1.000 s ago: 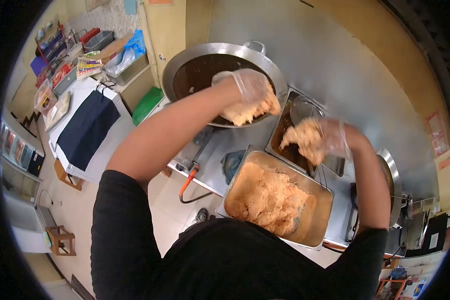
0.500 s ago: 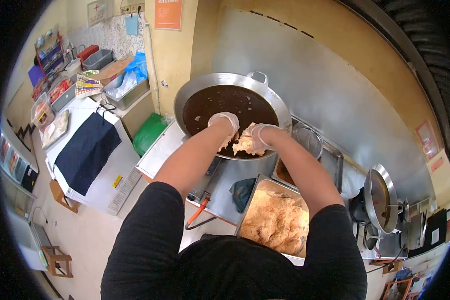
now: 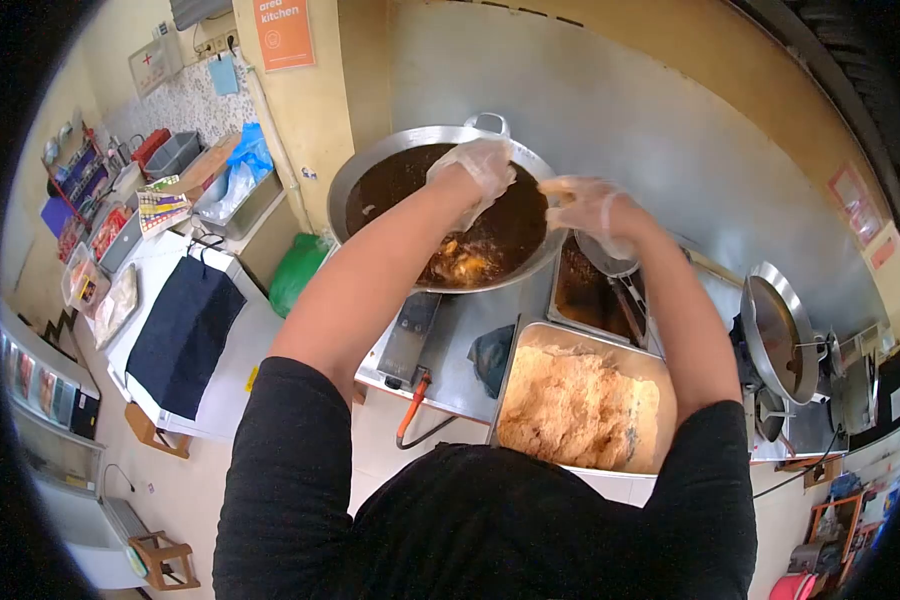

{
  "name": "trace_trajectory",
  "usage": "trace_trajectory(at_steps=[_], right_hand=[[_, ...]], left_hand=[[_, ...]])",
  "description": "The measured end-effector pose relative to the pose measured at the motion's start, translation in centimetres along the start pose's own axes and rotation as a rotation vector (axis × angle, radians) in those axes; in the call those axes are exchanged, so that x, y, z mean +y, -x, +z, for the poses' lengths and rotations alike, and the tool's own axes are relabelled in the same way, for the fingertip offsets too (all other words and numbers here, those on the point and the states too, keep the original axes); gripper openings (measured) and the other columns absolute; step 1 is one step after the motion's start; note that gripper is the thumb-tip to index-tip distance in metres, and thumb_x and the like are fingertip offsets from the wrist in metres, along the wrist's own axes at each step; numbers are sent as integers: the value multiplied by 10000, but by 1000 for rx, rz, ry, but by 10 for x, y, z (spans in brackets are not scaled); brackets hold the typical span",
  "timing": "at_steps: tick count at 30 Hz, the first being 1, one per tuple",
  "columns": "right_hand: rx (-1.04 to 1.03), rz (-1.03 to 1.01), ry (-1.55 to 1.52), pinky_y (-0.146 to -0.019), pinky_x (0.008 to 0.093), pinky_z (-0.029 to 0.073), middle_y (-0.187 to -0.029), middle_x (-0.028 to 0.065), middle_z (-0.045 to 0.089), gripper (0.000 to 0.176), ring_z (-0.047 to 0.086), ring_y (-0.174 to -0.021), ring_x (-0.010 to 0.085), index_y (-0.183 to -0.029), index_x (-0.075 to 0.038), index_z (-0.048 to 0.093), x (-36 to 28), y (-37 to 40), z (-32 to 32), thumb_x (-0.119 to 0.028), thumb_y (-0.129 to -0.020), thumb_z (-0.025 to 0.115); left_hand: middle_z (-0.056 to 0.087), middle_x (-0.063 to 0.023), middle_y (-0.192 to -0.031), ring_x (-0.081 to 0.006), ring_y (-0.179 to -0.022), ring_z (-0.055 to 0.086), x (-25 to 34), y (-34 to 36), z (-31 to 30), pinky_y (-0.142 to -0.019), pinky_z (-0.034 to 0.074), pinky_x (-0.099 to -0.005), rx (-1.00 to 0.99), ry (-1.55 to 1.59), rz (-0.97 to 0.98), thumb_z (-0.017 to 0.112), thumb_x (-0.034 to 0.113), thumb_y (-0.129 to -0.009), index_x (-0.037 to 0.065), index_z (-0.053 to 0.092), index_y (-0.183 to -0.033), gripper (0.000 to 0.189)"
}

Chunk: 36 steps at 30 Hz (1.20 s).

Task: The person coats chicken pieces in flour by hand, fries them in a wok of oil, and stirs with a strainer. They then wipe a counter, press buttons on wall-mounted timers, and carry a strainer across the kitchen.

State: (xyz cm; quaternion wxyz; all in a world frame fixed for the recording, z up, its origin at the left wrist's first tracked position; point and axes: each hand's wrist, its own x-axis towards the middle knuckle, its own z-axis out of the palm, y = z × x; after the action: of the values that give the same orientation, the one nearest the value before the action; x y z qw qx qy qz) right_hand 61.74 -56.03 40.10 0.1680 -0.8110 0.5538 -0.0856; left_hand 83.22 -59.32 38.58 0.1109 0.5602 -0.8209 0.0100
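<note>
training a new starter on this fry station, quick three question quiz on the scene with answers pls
1. True or false: the left hand is above the large pan.
2. What fills most of the nearest metal tray? a) whole eggs b) crumbly orange-tan coating c) sliced bread
3. What covers the right hand?

Key:
1. True
2. b
3. A clear plastic glove

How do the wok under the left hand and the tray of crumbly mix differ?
Shape: the wok is round; the tray is rectangular. Contents: the wok holds dark liquid with something golden in it; the tray holds pale orange crumbly mix. Both are open-topped and look metallic.
</note>
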Motion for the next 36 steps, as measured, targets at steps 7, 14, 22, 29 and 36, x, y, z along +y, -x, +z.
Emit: trace_trajectory(at_steps=[7, 14, 22, 29, 36], right_hand=[[168, -41, -461, -888, 301, 519, -1098, 106, 704, 324, 661, -982, 215, -1143, -14, 670, 143, 153, 30, -245, -923, 615], [297, 307, -500, -854, 363, 524, -1108, 136, 675, 262, 652, -987, 247, -1150, -49, 614, 369, 273, 254, -174, -927, 555], [407, 395, -1197, -929, 402, 495, -1178, 147, 638, 301, 618, -1072, 262, -1233, -77, 552, 419, 356, 373, -141, -949, 475], [367, 271, -1969, -1039, 370, 421, -1289, 107, 574, 349, 535, -1191, 248, -1300, -73, 504, 420, 353, 370, -155, -982, 384], [326, 54, -1074, -1119, 439, 326, -1470, 147, 411, 412, 410, -1323, 295, -1371, -152, 453, 479, 359, 441, -309, -1012, 324]], left_hand=[[695, -206, -886, -351, -866, 688, 140, 25, 25, -785, 546, -432, 69, 477, 337, 515, 184, -834, 18, 685, -903, 247], [684, -200, -944, -353, -880, 669, 252, 104, 226, -752, 537, -439, -118, 652, 528, 573, 212, -848, 45, 678, -936, 216], [663, -90, -1041, -187, -862, 657, 129, 256, 270, -704, 561, -296, 252, 1535, -459, 705, 389, -880, 64, 664, -1022, 357], [575, 14, -670, -112, -622, 570, -27, 339, 401, -499, 431, -256, 511, 1353, -1063, 609, 269, -913, 144, 575, -784, 183], [470, 36, -648, -149, -543, 429, -44, 285, 389, -513, 382, -243, 656, 1917, -1677, 504, 381, -993, 167, 532, -807, 285]])
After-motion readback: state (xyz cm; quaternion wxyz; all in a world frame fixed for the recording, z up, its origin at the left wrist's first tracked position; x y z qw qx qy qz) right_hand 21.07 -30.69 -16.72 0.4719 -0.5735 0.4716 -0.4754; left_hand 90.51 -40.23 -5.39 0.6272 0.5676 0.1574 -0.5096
